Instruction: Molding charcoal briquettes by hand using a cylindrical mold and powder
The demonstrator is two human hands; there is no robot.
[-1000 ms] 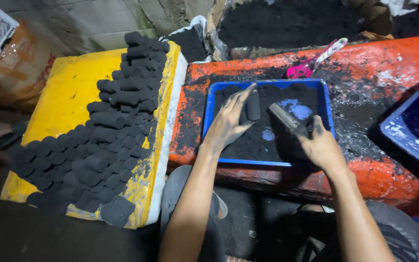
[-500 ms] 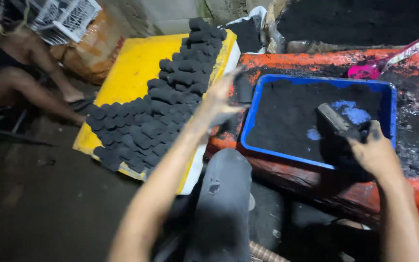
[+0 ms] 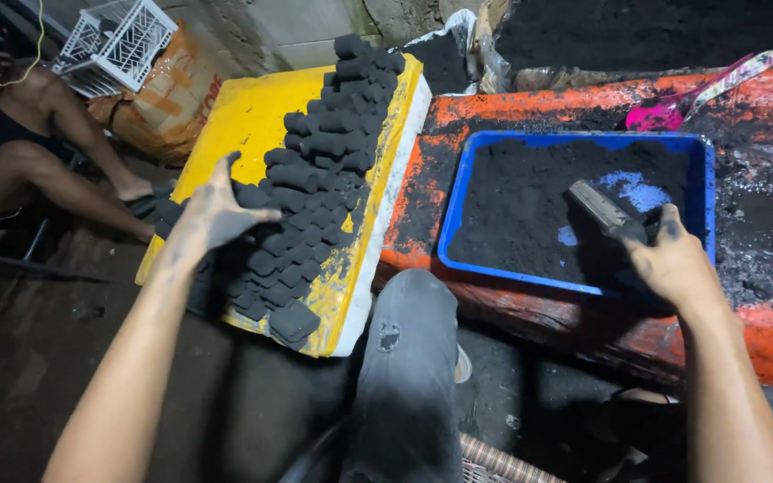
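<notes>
Black briquette (image 3: 250, 194) gripped in left hand (image 3: 212, 213) over yellow board (image 3: 225, 125) — right hand (image 3: 673, 264) clamps dark mould (image 3: 606, 213) above blue tray (image 3: 458, 206).

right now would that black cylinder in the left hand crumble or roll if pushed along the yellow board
The black cylinder looks pressed from the loose black powder, so it is probably crumbly. Its round shape suggests it could roll on its side. The left hand grips it lightly with spread fingers, so it seems light.
</notes>
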